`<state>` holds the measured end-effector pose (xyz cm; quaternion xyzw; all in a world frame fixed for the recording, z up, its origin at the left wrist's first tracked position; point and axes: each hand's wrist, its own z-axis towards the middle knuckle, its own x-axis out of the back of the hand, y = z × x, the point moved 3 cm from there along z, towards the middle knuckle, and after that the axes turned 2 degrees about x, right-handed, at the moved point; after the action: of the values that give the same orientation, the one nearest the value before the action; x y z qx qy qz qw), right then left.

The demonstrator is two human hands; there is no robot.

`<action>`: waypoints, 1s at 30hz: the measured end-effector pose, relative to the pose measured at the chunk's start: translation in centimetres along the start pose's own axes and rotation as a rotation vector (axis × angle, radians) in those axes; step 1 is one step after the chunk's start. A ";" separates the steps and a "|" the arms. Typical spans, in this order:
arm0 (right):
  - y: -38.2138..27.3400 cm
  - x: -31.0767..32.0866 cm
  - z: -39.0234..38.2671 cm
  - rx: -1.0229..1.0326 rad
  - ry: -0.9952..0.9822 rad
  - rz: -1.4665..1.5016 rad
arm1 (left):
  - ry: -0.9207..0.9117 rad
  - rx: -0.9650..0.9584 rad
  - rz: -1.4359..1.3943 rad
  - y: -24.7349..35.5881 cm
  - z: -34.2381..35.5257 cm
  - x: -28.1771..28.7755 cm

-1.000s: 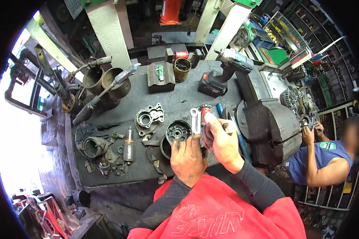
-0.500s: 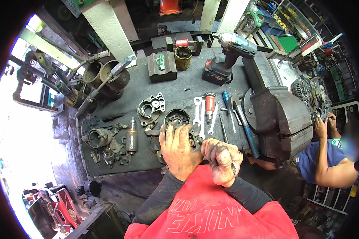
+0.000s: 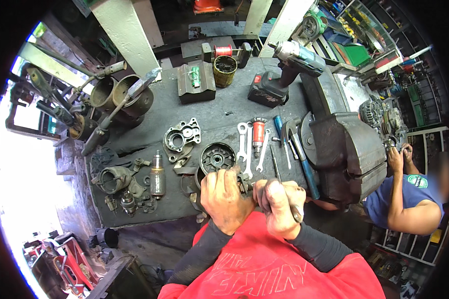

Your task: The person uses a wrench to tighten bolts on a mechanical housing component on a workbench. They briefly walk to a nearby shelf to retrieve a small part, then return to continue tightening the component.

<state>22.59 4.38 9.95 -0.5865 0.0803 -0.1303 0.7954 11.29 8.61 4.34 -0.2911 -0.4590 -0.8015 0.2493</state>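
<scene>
A round metal housing (image 3: 218,156) with a ribbed inside and a central hole stands at the bench's near edge. My left hand (image 3: 226,200) has its fingers curled over the housing's near side, hiding that part. Just to the right, my right hand (image 3: 279,207) is closed in a fist round a dark tool (image 3: 298,214); only its rounded end shows below the fingers, so its kind cannot be made out. A cast end cover (image 3: 182,135) lies beyond the housing. An armature (image 3: 157,175) stands to its left.
Right of the housing lie wrenches (image 3: 242,139), a red tool (image 3: 258,134) and blue-handled pliers (image 3: 309,174). A large vise (image 3: 351,154) bounds the right side. Farther back stand a cordless impact wrench (image 3: 284,74) and a grease tin (image 3: 225,70). A co-worker (image 3: 404,199) handles parts at far right.
My left fingers, spread out before, are now curled and drawn nearer, uncovering more of the housing. My right fist has stayed closed and shifted slightly. The whole view has shifted a little.
</scene>
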 end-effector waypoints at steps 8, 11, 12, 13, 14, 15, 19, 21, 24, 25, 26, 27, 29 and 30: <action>-0.8 -0.5 1.8 -0.257 -0.007 0.026 | 0.017 -0.001 -0.068 -0.6 -0.2 -0.3; -0.3 -0.9 3.2 -0.320 -0.016 -0.054 | 0.048 -0.029 -0.068 -0.8 -0.3 -0.5; -0.2 -0.9 3.7 -0.339 -0.033 -0.055 | 0.062 -0.032 -0.082 -0.8 -0.4 -0.5; 0.4 -0.8 4.0 -0.501 -0.004 0.008 | 0.054 -0.037 -0.064 -0.8 -0.4 -0.6; 0.6 -0.8 4.4 -0.527 -0.012 0.007 | 0.047 -0.038 -0.056 -0.8 -0.5 -0.5; 0.7 -1.0 4.6 -0.542 0.015 0.071 | 0.043 -0.043 -0.044 -0.8 -0.4 -0.5; 1.1 -0.6 4.2 -0.490 0.030 0.087 | -0.074 -0.050 -0.020 -0.4 -0.4 -0.1; 0.9 0.1 3.3 -0.369 0.063 0.013 | -0.069 -0.059 -0.031 -0.1 -0.3 0.2; 1.0 2.0 1.8 -0.294 0.134 0.290 | -0.110 -0.030 -0.072 0.1 -0.3 0.7; 1.2 2.2 1.3 -0.268 0.135 0.329 | -0.107 -0.054 -0.095 0.1 -0.2 0.9; 1.4 2.5 0.7 -0.231 0.137 0.392 | -0.105 -0.077 -0.121 0.0 -0.2 1.1; 1.6 2.6 0.3 -0.170 0.146 0.412 | -0.120 -0.072 -0.162 -0.2 -0.3 1.3; 1.9 2.5 -0.5 -0.039 0.114 0.494 | -0.142 -0.053 -0.166 -0.5 -0.7 1.6; 1.9 2.4 -0.9 -0.015 0.105 0.450 | -0.153 -0.034 -0.161 -0.7 -0.9 1.7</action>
<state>24.88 3.37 7.89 -0.5522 0.2513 0.0204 0.7946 9.40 7.90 4.73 -0.3177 -0.4850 -0.8021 0.1433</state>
